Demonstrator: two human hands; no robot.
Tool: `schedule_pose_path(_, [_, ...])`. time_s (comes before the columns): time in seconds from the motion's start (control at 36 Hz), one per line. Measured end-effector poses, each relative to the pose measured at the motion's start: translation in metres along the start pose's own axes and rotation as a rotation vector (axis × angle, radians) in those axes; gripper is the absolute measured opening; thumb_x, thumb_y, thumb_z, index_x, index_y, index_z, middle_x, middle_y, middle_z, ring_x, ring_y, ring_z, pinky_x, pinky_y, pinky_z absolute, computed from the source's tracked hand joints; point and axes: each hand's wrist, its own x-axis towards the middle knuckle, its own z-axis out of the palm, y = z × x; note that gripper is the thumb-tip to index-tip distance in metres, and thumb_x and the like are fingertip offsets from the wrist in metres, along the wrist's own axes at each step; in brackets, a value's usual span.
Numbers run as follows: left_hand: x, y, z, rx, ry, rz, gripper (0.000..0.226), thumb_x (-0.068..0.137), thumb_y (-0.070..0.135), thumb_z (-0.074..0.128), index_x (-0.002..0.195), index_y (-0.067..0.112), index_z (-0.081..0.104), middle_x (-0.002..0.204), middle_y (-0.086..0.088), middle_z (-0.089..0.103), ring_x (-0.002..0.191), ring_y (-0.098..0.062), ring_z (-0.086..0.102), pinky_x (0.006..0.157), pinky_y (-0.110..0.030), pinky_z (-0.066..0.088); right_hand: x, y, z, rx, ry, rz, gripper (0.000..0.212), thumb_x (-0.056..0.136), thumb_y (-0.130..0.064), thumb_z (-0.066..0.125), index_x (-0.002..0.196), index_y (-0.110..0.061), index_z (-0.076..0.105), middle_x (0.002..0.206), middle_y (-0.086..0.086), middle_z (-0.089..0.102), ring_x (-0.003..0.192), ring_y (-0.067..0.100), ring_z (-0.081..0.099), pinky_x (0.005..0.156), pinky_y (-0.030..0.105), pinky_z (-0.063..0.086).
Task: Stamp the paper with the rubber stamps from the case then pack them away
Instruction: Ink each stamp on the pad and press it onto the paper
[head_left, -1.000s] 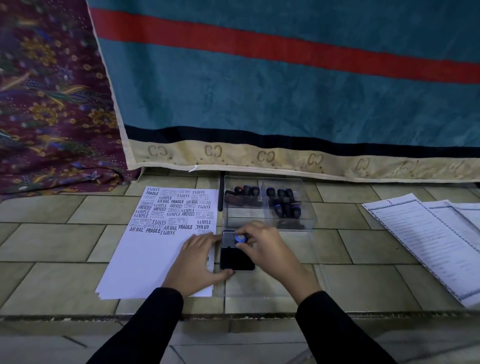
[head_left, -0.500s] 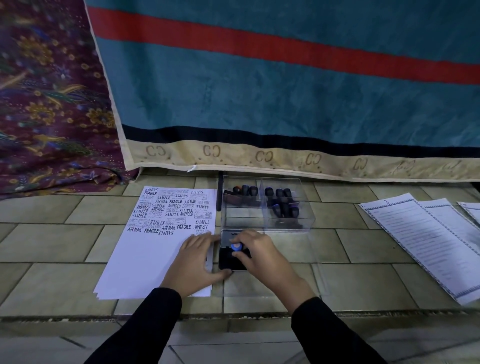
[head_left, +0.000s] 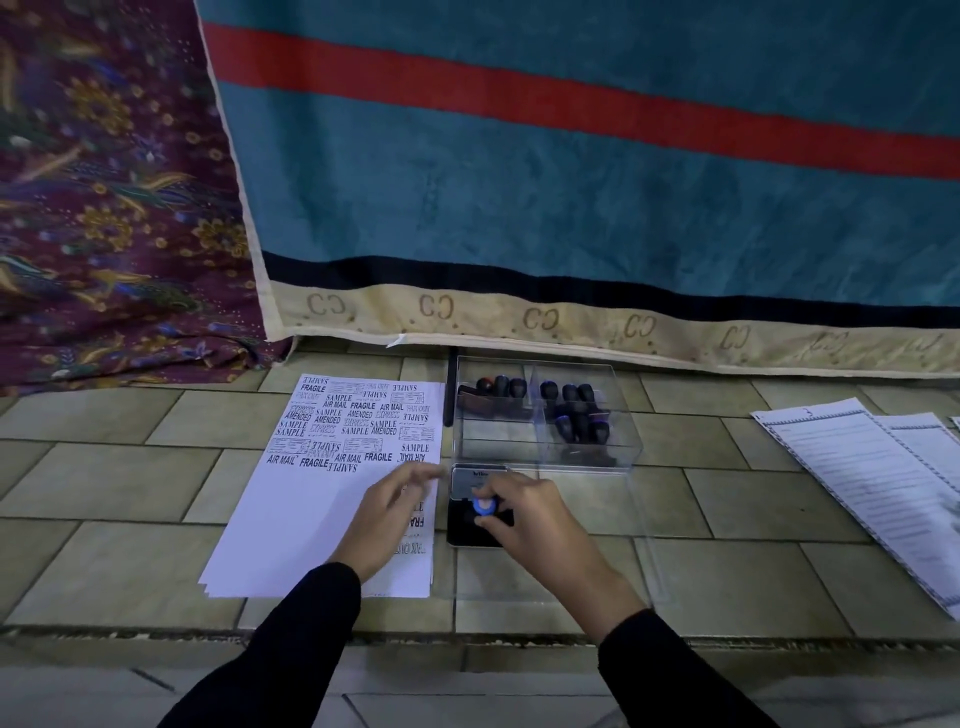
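Inking is the step in hand: the right hand (head_left: 530, 519) grips a blue-topped stamp (head_left: 484, 506) by its knob, fingers pinched round it, and holds it down over the black ink pad (head_left: 470, 535), which sits with its grey lid (head_left: 470, 480) flipped open just right of the paper (head_left: 311, 509). Whether the rubber face is actually touching the pad is hidden under the fingers. The left hand (head_left: 387, 514) is released, fingers spread and a little blurred, lying flat on the right edge of the sheet and gripping nothing; to my eye it is there to pin the paper in place.

Up top, the sheet is already crowded with marks: SAMPLE, FRAGILE, AIR MAIL, AMENDED. The lower half is largely bare, with a couple of prints beside the left hand. So stamping is well along but not finished, I would say, and packing has not begun for this stamp. The clear case (head_left: 545, 415) stands open on the tiled floor just beyond the pad, a cluster of dark-handled stamps (head_left: 576, 415) lying inside it.

Next move, as I judge it: lift straight off the pad, carry left over a bare patch of paper, and press down squarely while the left hand steadies the sheet. A tilted press would likely leave a patchy print. After that, the stamp belongs in the case.
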Motion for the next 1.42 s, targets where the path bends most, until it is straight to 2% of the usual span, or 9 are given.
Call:
schedule_pose_path(0.11, [0.007,0.009,-0.017,-0.271,0.093,-0.025,0.03,0.086,0.043,0.049,0.108,0.035,0.067,0.123,0.014,0.065,0.122,-0.001,0.053,0.111,-0.036,0.03,0.0,-0.002,0.0,0.001,0.022,-0.02,0.009,0.083,-0.01,0.067,0.089,-0.009,0.06,0.095,0.002,0.065,0.088,0.015,0.061,0.077,0.025,0.05])
schedule_pose_path(0.22, [0.0,0.006,-0.041,-0.45,0.344,0.088,0.028,0.083,0.032,0.052,0.104,0.024,0.069,0.12,0.002,0.069,0.122,-0.014,0.057,0.107,-0.034,0.036,0.001,-0.006,-0.002,0.009,0.034,-0.035,0.014,0.084,-0.011,0.066,0.096,-0.008,0.062,0.099,0.003,0.064,0.091,0.015,0.06,0.081,0.029,0.051])
schedule_pose_path(0.36, [-0.009,-0.019,-0.072,-0.037,0.483,0.09,0.024,0.095,0.019,0.05,0.105,0.034,0.067,0.119,0.013,0.066,0.121,-0.006,0.054,0.105,-0.033,0.039,0.001,-0.023,0.007,0.14,0.042,-0.06,0.02,0.083,-0.014,0.068,0.102,-0.011,0.064,0.101,0.001,0.064,0.091,0.01,0.062,0.084,0.027,0.054])
schedule_pose_path(0.44, [-0.012,-0.033,-0.084,0.446,0.473,0.106,0.026,0.092,0.016,0.053,0.111,0.029,0.065,0.125,0.006,0.063,0.126,-0.018,0.051,0.105,-0.037,0.038,0.002,-0.035,0.018,0.176,-0.006,-0.084,0.021,0.084,-0.016,0.067,0.105,-0.013,0.064,0.1,0.001,0.063,0.084,0.012,0.064,0.081,0.026,0.054])
schedule_pose_path(0.53, [-0.014,-0.043,-0.085,0.859,0.417,0.052,0.029,0.093,0.022,0.055,0.121,0.022,0.06,0.139,0.001,0.053,0.138,-0.022,0.036,0.114,-0.049,0.018,0.005,-0.041,0.026,0.172,-0.066,-0.085,0.025,0.085,-0.019,0.067,0.109,-0.013,0.064,0.106,0.002,0.064,0.083,0.014,0.066,0.08,0.022,0.054])
schedule_pose_path(0.75, [-0.016,-0.048,-0.083,0.846,0.398,-0.021,0.032,0.095,0.028,0.05,0.126,0.028,0.055,0.147,0.005,0.044,0.144,-0.018,0.025,0.116,-0.053,0.007,0.011,-0.046,0.034,0.173,-0.137,-0.094,0.024,0.085,-0.014,0.066,0.108,-0.011,0.065,0.103,0.003,0.065,0.086,0.011,0.063,0.081,0.019,0.053])
schedule_pose_path(0.94, [-0.015,-0.046,-0.083,0.841,0.402,-0.032,0.032,0.093,0.027,0.053,0.125,0.029,0.056,0.146,0.004,0.046,0.141,-0.018,0.031,0.115,-0.05,0.012,0.011,-0.047,0.038,0.174,-0.17,-0.111,0.021,0.085,-0.01,0.065,0.106,-0.009,0.065,0.101,0.005,0.065,0.078,0.0,0.052,0.07,-0.002,0.04])
schedule_pose_path(1.22, [-0.016,-0.046,-0.083,0.844,0.404,-0.028,0.032,0.093,0.025,0.053,0.125,0.028,0.056,0.146,0.004,0.046,0.14,-0.02,0.033,0.115,-0.05,0.014,0.012,-0.05,0.043,0.081,-0.193,-0.163,0.017,0.086,-0.009,0.063,0.103,-0.008,0.064,0.102,0.007,0.063,0.092,0.017,0.061,0.082,0.029,0.052])
schedule_pose_path(1.42, [-0.015,-0.049,-0.084,0.85,0.402,-0.022,0.032,0.094,0.026,0.051,0.125,0.029,0.055,0.146,0.005,0.046,0.139,-0.019,0.033,0.115,-0.05,0.013,0.009,-0.054,0.045,0.027,-0.192,-0.183,0.016,0.087,-0.007,0.06,0.102,-0.003,0.063,0.102,0.01,0.061,0.091,0.02,0.057,0.08,0.029,0.047])
